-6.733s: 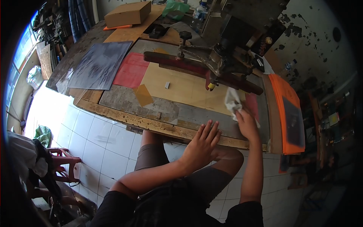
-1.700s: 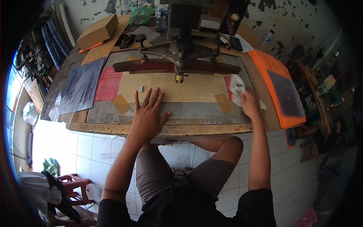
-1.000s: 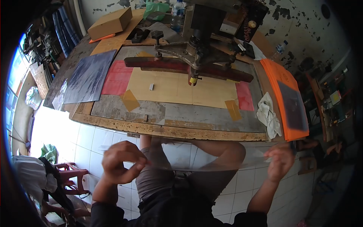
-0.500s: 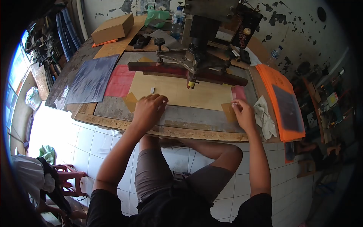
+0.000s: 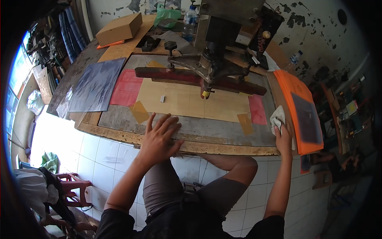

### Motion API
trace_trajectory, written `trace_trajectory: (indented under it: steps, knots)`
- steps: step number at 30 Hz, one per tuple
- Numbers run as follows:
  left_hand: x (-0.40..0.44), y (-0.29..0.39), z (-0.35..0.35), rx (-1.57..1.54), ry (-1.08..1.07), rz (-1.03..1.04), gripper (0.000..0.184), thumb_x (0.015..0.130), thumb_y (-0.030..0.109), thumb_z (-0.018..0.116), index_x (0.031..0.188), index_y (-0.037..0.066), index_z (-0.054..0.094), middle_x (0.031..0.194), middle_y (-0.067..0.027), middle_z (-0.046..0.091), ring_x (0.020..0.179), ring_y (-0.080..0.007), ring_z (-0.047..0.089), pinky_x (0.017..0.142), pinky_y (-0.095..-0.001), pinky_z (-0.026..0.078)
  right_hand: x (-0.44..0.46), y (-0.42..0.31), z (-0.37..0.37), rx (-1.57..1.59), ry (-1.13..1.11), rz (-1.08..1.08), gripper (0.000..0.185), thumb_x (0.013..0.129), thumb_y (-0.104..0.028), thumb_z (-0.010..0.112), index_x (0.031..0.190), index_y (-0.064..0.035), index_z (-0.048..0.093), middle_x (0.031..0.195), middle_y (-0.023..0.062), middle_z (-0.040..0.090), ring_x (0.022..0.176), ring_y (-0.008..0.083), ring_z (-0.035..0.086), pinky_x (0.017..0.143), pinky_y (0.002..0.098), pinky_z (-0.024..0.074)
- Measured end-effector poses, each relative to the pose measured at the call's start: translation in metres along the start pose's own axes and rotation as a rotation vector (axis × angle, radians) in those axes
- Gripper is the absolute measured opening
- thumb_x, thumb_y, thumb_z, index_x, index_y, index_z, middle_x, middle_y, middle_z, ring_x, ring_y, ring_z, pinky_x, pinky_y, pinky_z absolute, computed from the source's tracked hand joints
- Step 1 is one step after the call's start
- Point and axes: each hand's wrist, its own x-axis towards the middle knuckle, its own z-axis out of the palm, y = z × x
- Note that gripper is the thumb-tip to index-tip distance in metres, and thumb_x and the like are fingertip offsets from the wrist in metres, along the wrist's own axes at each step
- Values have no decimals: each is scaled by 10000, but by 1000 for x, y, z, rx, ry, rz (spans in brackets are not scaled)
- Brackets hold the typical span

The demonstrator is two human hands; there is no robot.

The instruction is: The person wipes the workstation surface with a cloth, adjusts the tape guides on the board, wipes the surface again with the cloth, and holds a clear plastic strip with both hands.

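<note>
Cloth is gripped in the right hand at the right of the counter, just beside the orange stack. The left hand is held with fingers spread over the front edge, near a brown patch. Yellow paper is flanked by red sheets.

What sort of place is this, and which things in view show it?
Probably a workshop, perhaps for pressing or printing: a metal machine with a long bar overhangs a worn worktable, and flat orange sheets lie stacked on its right side.
</note>
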Motion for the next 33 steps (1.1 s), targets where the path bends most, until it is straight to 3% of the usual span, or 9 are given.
trace_trajectory:
  steps: [5,8,13,16,19,22,25,29,33]
  knots:
    - [-1,9,10,-9,-28,6,529,973,418,746,1369,67,728,1556,-101,620,1551,-297,475,1354,-640,155,9,-35,-31,257,-79,124,322,1087,-119,634,1383,-5,690,1368,175,668,1294,353,661,1082,453,522]
    - [-2,15,11,-21,-34,8,535,982,431,740,1375,67,727,1558,-104,615,1552,-294,468,1355,-640,153,1,-149,-61,649,-8,11,308,1074,-60,630,1368,-2,700,1291,176,688,1262,307,684,1076,432,522]
    - [-2,10,13,-5,-79,16,554,948,433,773,1400,116,727,1502,-99,630,1511,-304,510,1348,-648,160,-22,-275,-1,431,-315,-683,403,1011,-82,689,1411,-122,716,1617,142,562,1493,382,523,1239,528,420]
    - [-1,11,10,-41,-41,1,563,937,443,784,1405,134,728,1471,-112,612,1487,-319,514,1342,-649,179,27,-265,45,291,-146,-555,377,1032,-119,679,1407,-109,710,1632,145,548,1506,391,510,1255,532,408]
    - [-1,13,9,-44,-23,-11,569,930,444,792,1413,149,726,1470,-143,572,1476,-354,494,1336,-648,201,42,-296,40,479,-410,-507,375,1076,-149,630,1441,-75,676,1650,124,541,1568,420,433,1274,522,381]
    - [-3,12,9,-31,-15,-25,617,932,478,786,1431,122,710,1458,-194,543,1466,-379,469,1337,-638,205,33,-320,54,528,-140,-816,328,1051,-170,658,1369,-131,730,1541,142,616,1400,390,581,1179,528,469]
    - [-4,13,12,-53,4,-44,615,931,479,791,1434,134,711,1447,-212,531,1447,-402,466,1336,-639,207,62,-301,54,454,-299,-414,338,1057,-166,654,1385,-140,730,1519,169,630,1443,398,554,1220,520,440]
    - [-4,17,10,-37,10,-80,614,908,480,817,1438,185,720,1482,-189,520,1489,-409,444,1340,-655,192,45,-288,59,477,-170,-701,354,1057,-167,667,1405,-130,715,1527,160,630,1429,407,561,1209,516,458]
    - [-5,18,11,-24,2,-86,606,912,472,815,1440,191,719,1564,-193,490,1540,-404,409,1349,-651,166,45,-212,45,411,-202,-437,383,1072,-174,647,1450,-120,681,1580,155,593,1445,411,550,1225,518,438]
